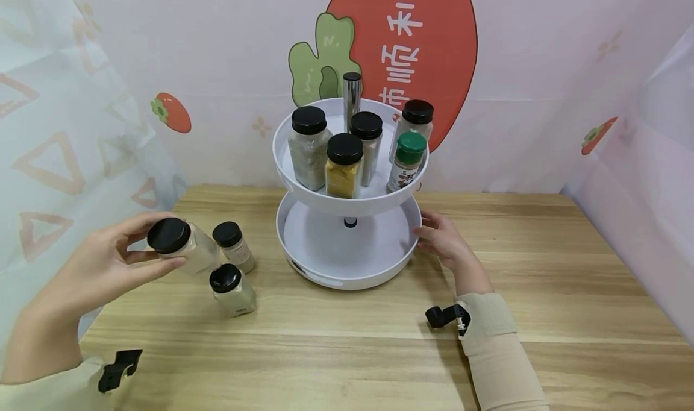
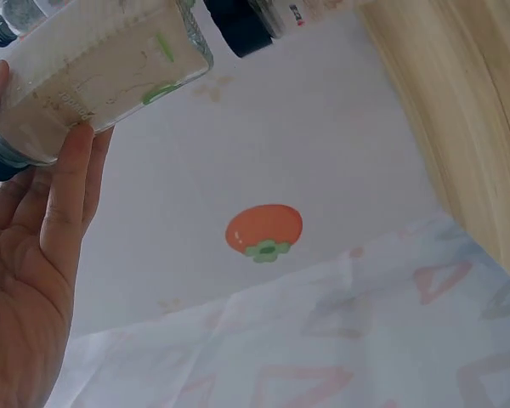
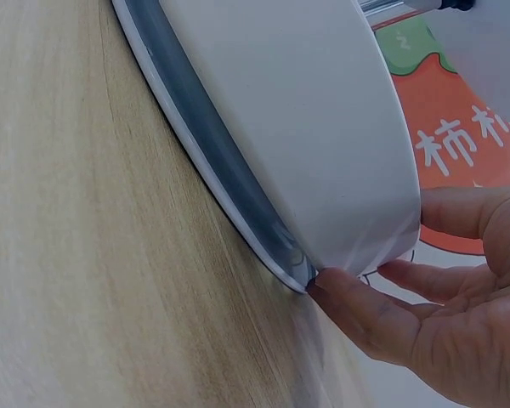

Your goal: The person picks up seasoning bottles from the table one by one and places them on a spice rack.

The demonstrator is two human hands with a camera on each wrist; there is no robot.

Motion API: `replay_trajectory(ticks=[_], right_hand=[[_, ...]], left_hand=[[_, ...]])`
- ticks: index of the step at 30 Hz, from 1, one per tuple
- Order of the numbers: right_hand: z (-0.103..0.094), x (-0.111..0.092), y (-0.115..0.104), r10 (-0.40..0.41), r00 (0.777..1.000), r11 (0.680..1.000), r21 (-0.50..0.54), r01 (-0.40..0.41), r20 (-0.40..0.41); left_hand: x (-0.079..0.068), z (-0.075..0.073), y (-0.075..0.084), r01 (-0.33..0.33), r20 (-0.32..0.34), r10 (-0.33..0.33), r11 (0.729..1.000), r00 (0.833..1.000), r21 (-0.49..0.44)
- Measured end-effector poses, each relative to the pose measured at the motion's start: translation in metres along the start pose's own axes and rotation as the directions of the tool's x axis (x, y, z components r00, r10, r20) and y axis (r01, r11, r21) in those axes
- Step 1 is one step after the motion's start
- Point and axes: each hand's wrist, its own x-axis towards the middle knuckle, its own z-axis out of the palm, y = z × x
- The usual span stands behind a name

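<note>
My left hand (image 1: 103, 266) grips a clear square spice jar (image 1: 200, 251) by its black-lidded end, raised above the table's left side and tilted. Pale powder fills this jar in the left wrist view. Just beyond it stand a small round jar (image 1: 238, 254) and a short square jar (image 1: 237, 299), both black-lidded. A white two-tier turntable rack (image 1: 347, 251) stands mid-table. On its right side, my right hand (image 1: 444, 239) holds the lower tray's wall, thumb at the rim and fingers against the outside, as the right wrist view shows.
The upper tray (image 1: 374, 205) carries several jars, among them a yellow-filled jar (image 1: 343, 179) and a green-capped shaker (image 1: 406, 164). A chrome post (image 1: 351, 100) rises through it. Printed cloth (image 1: 228, 49) hangs behind and beside the wooden table (image 1: 347, 357).
</note>
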Motion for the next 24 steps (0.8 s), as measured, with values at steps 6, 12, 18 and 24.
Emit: replay_trajectory(ticks=[6, 12, 18, 24], right_hand=[[0.000, 0.000, 0.000, -0.002, 1.000, 1.000, 0.007, 0.002, 0.009], [-0.003, -0.001, 0.001, -0.021, 1.000, 1.000, 0.009, 0.021, 0.022], [-0.008, -0.001, 0.004, -0.054, 0.996, 0.999, 0.009, 0.054, 0.075], [-0.011, -0.002, 0.007, -0.104, 0.987, 0.991, -0.074, 0.114, 0.120]], left_hand=[[0.008, 0.010, 0.008, -0.052, -0.023, 0.052, 0.998, 0.998, -0.027], [0.014, 0.025, 0.013, -0.147, -0.042, 0.144, 0.985, 0.989, -0.090], [0.021, 0.045, 0.025, -0.149, -0.043, 0.146, 0.986, 0.988, -0.078], [0.025, 0.070, 0.038, -0.035, -0.042, 0.032, 0.997, 0.999, -0.076]])
